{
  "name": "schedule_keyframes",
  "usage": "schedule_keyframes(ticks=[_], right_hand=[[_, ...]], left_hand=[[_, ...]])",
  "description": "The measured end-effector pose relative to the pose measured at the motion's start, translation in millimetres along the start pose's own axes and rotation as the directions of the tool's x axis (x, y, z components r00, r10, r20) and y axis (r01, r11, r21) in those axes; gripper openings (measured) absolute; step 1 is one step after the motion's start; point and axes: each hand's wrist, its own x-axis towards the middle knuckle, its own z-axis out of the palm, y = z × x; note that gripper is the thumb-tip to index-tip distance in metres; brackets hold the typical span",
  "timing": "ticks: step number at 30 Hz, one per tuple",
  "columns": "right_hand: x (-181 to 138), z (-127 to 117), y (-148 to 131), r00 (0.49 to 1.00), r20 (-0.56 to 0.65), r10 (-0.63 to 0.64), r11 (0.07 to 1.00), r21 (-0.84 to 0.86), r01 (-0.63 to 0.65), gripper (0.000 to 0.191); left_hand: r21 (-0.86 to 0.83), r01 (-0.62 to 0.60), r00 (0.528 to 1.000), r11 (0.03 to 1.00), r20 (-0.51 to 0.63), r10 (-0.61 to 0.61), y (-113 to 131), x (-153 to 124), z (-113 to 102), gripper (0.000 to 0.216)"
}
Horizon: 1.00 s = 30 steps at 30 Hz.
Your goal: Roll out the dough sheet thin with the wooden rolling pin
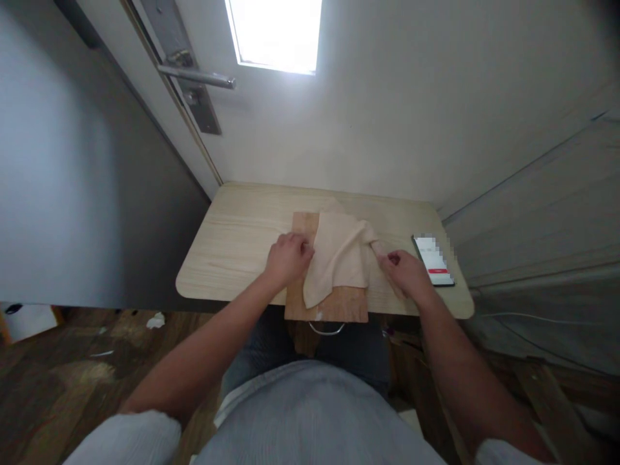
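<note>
A beige cloth [336,255] lies loosely spread and creased over a wooden cutting board [349,303], which has a metal loop handle [327,332] at its near end. At the cloth's left edge is my left hand [289,257], its fingers curled and pinched together on the edge. My right hand [405,272] grips a bunched corner of the cloth, drawn out past the right side of the board. Much of the board is hidden under the cloth.
A phone [433,261] with a lit screen lies on the right end of the pale wooden table [237,239]. Behind the table stands a door with a metal lever handle [198,76] and a bright window [276,32]. A grey wall [533,226] is at the right.
</note>
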Motion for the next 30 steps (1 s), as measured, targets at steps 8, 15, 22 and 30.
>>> schedule_keyframes(ticks=[8, 15, 22, 30], right_hand=[[17, -16, 5, 0.996, -0.043, 0.073, 0.988, -0.132, -0.078, 0.037], [42, -16, -18, 0.989, -0.142, 0.027, 1.000, 0.003, -0.027, 0.037], [55, 7, -33, 0.994, 0.112, 0.017, 0.877, 0.475, -0.069, 0.023], [59, 17, -43, 0.999, -0.018, 0.043, 0.620, 0.784, -0.013, 0.034]], left_hand=[[0.019, 0.034, 0.999, 0.999, -0.017, -0.034, 12, 120, 25, 0.041], [-0.297, 0.188, 0.982, 0.936, 0.079, -0.171, 18, 168, 37, 0.013], [-0.532, 0.135, 0.966, 0.836, -0.115, -0.230, 12, 160, 53, 0.003], [-0.819, 0.001, 0.903, 0.574, -0.246, -0.352, 9, 157, 57, 0.009]])
